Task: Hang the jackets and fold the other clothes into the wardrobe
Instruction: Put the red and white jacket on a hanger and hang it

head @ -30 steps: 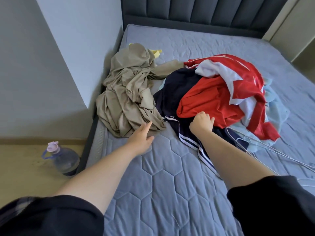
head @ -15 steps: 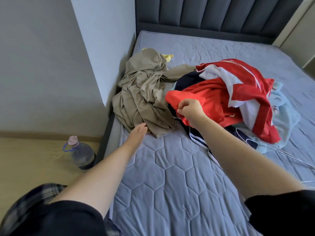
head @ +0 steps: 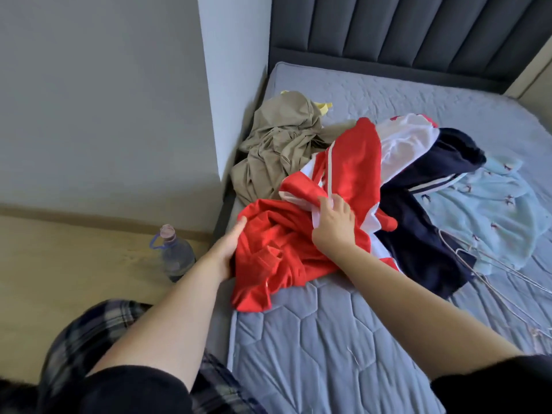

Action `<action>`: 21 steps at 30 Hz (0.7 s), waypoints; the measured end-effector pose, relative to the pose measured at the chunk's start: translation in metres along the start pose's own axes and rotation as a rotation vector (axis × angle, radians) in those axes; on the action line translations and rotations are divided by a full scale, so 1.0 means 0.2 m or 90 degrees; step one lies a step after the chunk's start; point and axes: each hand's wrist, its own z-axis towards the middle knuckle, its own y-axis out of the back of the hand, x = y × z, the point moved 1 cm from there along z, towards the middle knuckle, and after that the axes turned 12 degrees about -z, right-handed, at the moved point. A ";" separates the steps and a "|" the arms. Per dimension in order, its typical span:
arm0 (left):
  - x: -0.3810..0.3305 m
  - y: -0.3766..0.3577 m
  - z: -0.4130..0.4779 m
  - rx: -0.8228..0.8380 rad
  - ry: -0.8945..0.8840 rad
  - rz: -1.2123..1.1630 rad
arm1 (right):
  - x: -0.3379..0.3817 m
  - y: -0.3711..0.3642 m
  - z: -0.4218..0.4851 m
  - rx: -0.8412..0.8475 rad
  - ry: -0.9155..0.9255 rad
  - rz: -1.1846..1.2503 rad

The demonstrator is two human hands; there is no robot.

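Red jacket [head: 313,234] lies bunched, running diagonally between both hands.

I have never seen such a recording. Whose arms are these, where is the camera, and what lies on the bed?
There is no machine: a person wears one camera on the head, looking down at their own arms. The right hand pinches the red and white jacket; the left hand touches its edge. On the grey mattress also lie a beige garment, a navy garment, a light blue garment and wire hangers. A water bottle stands on the floor.
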 end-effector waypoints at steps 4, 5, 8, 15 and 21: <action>0.03 0.06 0.01 -0.064 -0.100 0.217 | -0.11 -0.11 -0.02 0.236 -0.179 0.047; 0.03 0.08 0.00 -0.094 -0.131 0.254 | -0.12 -0.13 -0.04 0.260 -0.176 0.040; -0.01 0.10 -0.02 -0.194 -0.285 0.283 | -0.06 -0.14 -0.06 0.235 -0.097 -0.014; -0.25 0.27 -0.02 -0.527 -0.463 0.049 | 0.16 0.19 -0.01 0.407 -0.150 0.652; -0.26 0.32 -0.02 -0.599 -0.451 -0.105 | -0.15 0.14 0.10 -0.051 -0.471 0.523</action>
